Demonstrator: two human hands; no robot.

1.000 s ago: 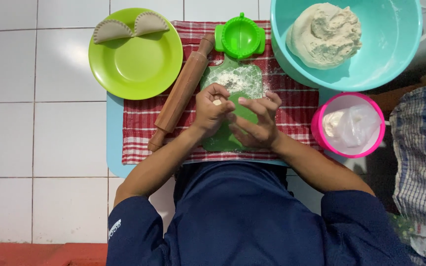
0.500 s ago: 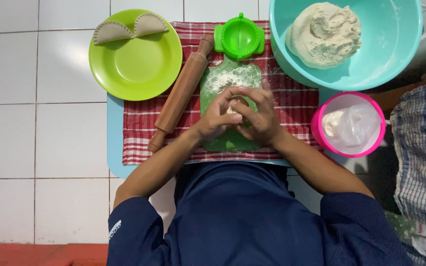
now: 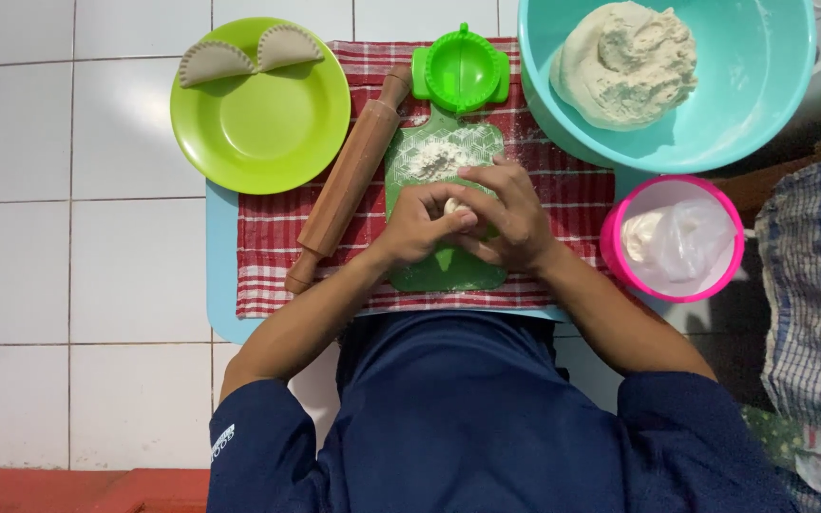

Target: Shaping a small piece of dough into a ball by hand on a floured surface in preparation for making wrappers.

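Note:
My left hand [image 3: 422, 224] and my right hand [image 3: 508, 217] are cupped together around a small piece of pale dough [image 3: 455, 205], just above a green cutting board [image 3: 448, 268] dusted with flour [image 3: 432, 157]. Most of the dough piece is hidden by my fingers. A wooden rolling pin [image 3: 349, 180] lies slanted just left of my left hand. A green hinged dumpling press [image 3: 461, 68] sits open at the board's far end.
A lime green plate [image 3: 260, 123] at the far left holds two folded dumplings [image 3: 249, 55]. A teal bowl [image 3: 762, 85] with a large dough mass [image 3: 627, 62] stands far right. A pink tub [image 3: 678, 239] with a plastic bag sits at right. A red checked cloth [image 3: 268, 256] covers the blue tray.
My hands came together over the board and closed round the dough piece, shifting slightly toward the flour pile. Nothing else has moved.

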